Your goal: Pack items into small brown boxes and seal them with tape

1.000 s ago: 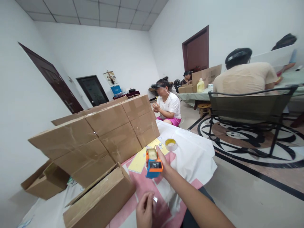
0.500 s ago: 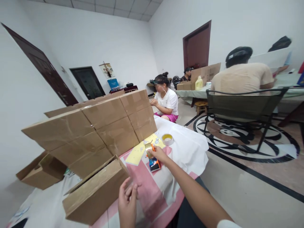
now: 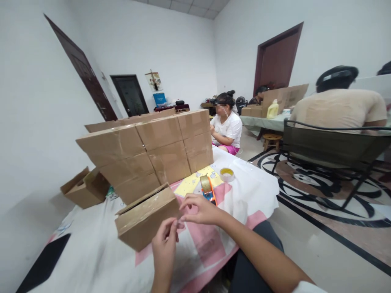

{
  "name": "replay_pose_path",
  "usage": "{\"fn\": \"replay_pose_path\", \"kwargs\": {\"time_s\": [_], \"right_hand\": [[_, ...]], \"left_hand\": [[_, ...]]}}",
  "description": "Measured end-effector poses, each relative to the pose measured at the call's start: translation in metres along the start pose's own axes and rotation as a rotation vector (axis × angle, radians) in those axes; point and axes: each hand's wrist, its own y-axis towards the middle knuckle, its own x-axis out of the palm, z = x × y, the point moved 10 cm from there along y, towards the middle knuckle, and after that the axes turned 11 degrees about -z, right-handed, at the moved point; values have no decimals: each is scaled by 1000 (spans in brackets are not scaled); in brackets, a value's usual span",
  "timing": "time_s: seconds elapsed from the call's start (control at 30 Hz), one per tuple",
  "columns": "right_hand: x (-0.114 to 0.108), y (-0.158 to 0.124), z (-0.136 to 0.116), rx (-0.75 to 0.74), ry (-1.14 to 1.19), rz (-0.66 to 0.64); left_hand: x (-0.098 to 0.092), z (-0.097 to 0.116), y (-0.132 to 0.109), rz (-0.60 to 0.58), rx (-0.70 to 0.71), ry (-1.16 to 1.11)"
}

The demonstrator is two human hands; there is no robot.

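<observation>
My left hand [image 3: 165, 239] is closed in a pinch just right of a long cardboard box [image 3: 146, 221]; what it pinches is too small to make out. Meeting it from the right, my right hand [image 3: 198, 209] has its thumb and fingertips curled close to the left fingertips, and anything between them is unclear. Behind the right hand lies an orange and blue tape dispenser [image 3: 208, 189] with a brown roll. A loose roll of tape [image 3: 227, 175] rests to its right. The yellow patch [image 3: 189, 184] of the cloth shows beside the dispenser.
Stacked cardboard boxes [image 3: 166, 152] stand across the table's far side. An open box [image 3: 87, 189] is at the left, a black flat object [image 3: 45, 260] at the lower left. One person [image 3: 229, 126] sits beyond the table, another [image 3: 339, 106] in a chair at right.
My right hand has let go of the tape dispenser and moved toward my left hand. The dispenser now stands on the cloth. The camera view has shifted left.
</observation>
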Motion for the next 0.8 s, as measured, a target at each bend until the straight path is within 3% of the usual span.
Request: {"fn": "replay_pose_path", "kwargs": {"time_s": [0.17,0.27,0.37,0.43,0.47,0.53,0.63,0.8], "right_hand": [[28,2,-8,22,-6,-19],[34,3,-4,78,11,3],[21,11,-6,111,25,95],[11,25,-14,106,31,116],[8,36,-18,103,40,98],[12,62,-21,116,80,9],[28,107,-9,160,96,-130],[57,172,48,191,-117,-206]], "left_hand": [[-4,5,-11,-62,3,13],[-14,3,-13,-89,-39,53],[-59,14,-6,99,-21,324],[-91,38,4,247,99,632],[-100,47,11,266,166,781],[-106,51,31,160,243,1006],[-108,35,51,-59,241,1131],[-107,26,45,-85,254,1166]]}}
